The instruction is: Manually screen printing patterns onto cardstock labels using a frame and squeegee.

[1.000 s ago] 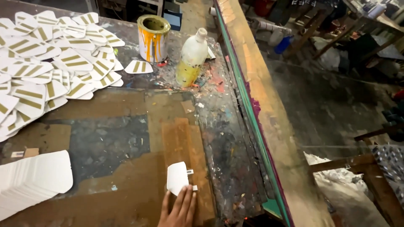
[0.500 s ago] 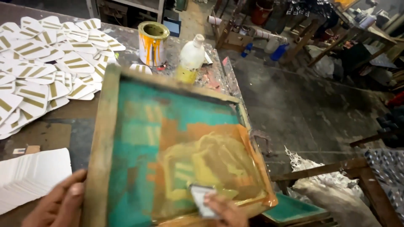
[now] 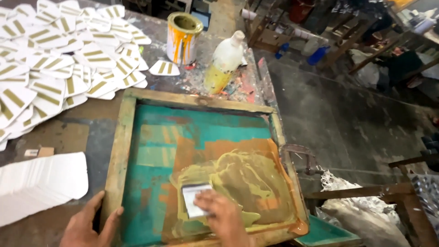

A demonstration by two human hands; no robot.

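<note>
A wooden-framed printing screen [image 3: 120, 151] with teal mesh and smeared olive-gold ink lies flat on the worktable. My right hand [image 3: 219, 217] presses a small white scraper [image 3: 193, 201] onto the inked mesh near the frame's lower middle. My left hand [image 3: 87, 226] rests on the frame's lower left corner, fingers spread along the wood. A stack of blank white cards [image 3: 39, 185] lies just left of the frame.
Several white cards printed with gold stripes [image 3: 50, 68] are spread over the table's far left. A paint-streaked tin [image 3: 183, 32] and a white plastic bottle [image 3: 224, 61] stand behind the frame. A metal clamp [image 3: 302, 158] sits at its right edge; beyond is floor clutter.
The screen frame has come down flat over the table where a single white card lay. My right hand now holds the scraper on the mesh and has shifted slightly left.
</note>
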